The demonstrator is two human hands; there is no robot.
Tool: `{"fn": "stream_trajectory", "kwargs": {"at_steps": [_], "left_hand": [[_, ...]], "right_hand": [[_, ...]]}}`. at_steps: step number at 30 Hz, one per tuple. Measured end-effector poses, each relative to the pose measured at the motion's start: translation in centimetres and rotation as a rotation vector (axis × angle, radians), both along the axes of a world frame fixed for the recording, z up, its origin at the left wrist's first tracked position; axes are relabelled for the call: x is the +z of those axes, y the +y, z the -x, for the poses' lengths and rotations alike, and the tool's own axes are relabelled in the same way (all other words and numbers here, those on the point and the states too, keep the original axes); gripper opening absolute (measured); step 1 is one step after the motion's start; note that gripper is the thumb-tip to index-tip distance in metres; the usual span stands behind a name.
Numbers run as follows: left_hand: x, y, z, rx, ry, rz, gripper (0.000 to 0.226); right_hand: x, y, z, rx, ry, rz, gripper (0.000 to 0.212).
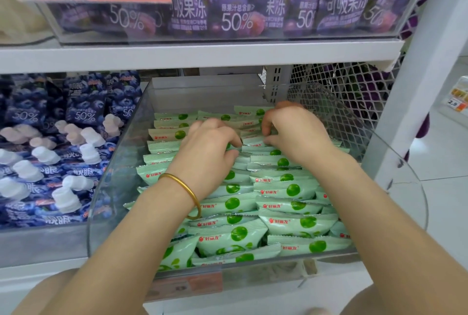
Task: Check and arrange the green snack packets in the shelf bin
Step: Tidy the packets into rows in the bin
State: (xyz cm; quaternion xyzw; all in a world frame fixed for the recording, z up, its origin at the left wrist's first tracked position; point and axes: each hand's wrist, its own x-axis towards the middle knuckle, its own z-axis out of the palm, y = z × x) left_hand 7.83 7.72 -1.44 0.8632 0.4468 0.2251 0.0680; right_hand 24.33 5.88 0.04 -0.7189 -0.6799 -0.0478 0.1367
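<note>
In mid-frame, clear bin packed with green packets in two overlapping rows. Over the far rows, left hand, palm down, fingers bent, tips tucked among the packets; grip on any one impossible to tell. Just right of it, right hand, thumb and curled fingers pinching the edge of one packet in the right row. Gold bangle on left wrist. Blue pouches at left, purple pouches on the shelf above, white mesh at upper right.
</note>
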Motion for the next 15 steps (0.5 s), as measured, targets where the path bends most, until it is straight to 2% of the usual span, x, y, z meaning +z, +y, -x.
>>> {"fn": "stream_trajectory", "kwargs": {"at_steps": [4, 8, 12, 15], "left_hand": [[0.2, 0.0, 0.1, 0.015, -0.031, -0.002, 0.022], [0.4, 0.1, 0.2, 0.038, -0.094, -0.014, 0.027], [1.2, 0.1, 0.4, 0.062, -0.328, -0.002, 0.031], [2.0, -0.4, 0.6, 0.026, -0.542, 0.113, 0.03]], "right_hand": [[0.1, -0.3, 0.0, 0.005, 0.037, -0.069, 0.003], [0.6, -1.0, 0.0, 0.041, 0.119, -0.272, 0.004], [0.8, -2.1, 0.1, 0.15, 0.175, -0.483, 0.002], [1.4, -3.0, 0.1, 0.312, 0.26, -0.589, 0.003]]}}
